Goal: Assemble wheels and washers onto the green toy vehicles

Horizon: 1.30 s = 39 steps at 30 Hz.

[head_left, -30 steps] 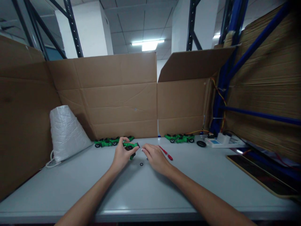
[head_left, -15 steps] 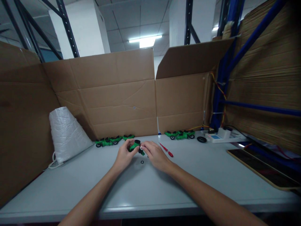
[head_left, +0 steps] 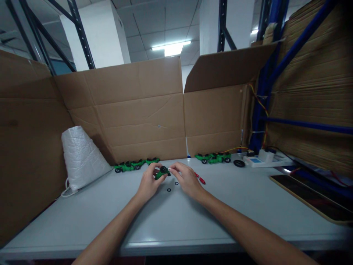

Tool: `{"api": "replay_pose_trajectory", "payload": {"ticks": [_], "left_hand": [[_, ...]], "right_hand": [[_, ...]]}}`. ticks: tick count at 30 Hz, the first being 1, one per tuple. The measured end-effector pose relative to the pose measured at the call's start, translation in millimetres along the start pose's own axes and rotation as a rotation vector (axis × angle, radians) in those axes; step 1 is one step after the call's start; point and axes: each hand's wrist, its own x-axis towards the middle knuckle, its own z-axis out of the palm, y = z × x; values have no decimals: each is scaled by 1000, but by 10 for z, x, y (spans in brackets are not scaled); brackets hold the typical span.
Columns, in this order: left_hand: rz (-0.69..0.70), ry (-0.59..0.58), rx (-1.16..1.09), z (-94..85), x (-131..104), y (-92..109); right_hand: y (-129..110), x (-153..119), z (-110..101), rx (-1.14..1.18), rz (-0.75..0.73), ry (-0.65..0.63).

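My left hand (head_left: pixel 149 180) is closed around a small green toy car (head_left: pixel 162 172) with black wheels, held a little above the table. One wheel faces up toward me. Close by on the car's right, my right hand (head_left: pixel 185 178) pinches a tiny whitish piece (head_left: pixel 170 169) between thumb and fingertips; its exact kind is too small to tell. On the tabletop under the hands lie two small black rings, a nearer ring (head_left: pixel 169 190) and a farther ring (head_left: pixel 177 183). A red screwdriver (head_left: pixel 202 180) rests just beyond my right hand, partly hidden by it.
Several green toy cars stand along the back, in a left group (head_left: pixel 128 166) and a right group (head_left: pixel 213 158). Farther right are a black ring-shaped roll (head_left: pixel 239 163), a power strip (head_left: pixel 255 161) and a dark panel (head_left: pixel 306 195). A white foam bag (head_left: pixel 82 162) stands left; cardboard walls (head_left: pixel 138 110) enclose the table.
The toy car has been turned in my left hand, so its wheel now faces me more. My right hand has shifted slightly right of the car, and the second black ring shows.
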Motion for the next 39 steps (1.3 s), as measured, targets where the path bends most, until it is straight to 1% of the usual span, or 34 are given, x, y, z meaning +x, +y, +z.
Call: {"api": "replay_pose_trajectory", "payload": {"ticks": [3,7,14,21,25,29,35,39], "left_hand": [[37,-13,9,-4,-5,14],[35,-44,39,-22,-13,55],[106,-51,88,-48,-8,111],[171,-62,89,-37,-2,69],[189,-58,104,-37,-2,70],[198,-69,107,-48,4,88],[207,-74,108,-39,4,9],[152,-97,90,-18,-2,-69]], "right_hand": [[-10,-15,4,23,26,0],[-14,-25,6,41,42,19],[-36,-22,-12,-29,-27,32],[-40,-29,-27,-99,-137,17],[-36,-27,-31,-111,-136,39],[-56,-30,-38,-134,-140,35],[-32,-25,-35,-148,-152,48],[42,-20,-26,-163,-151,53]]}}
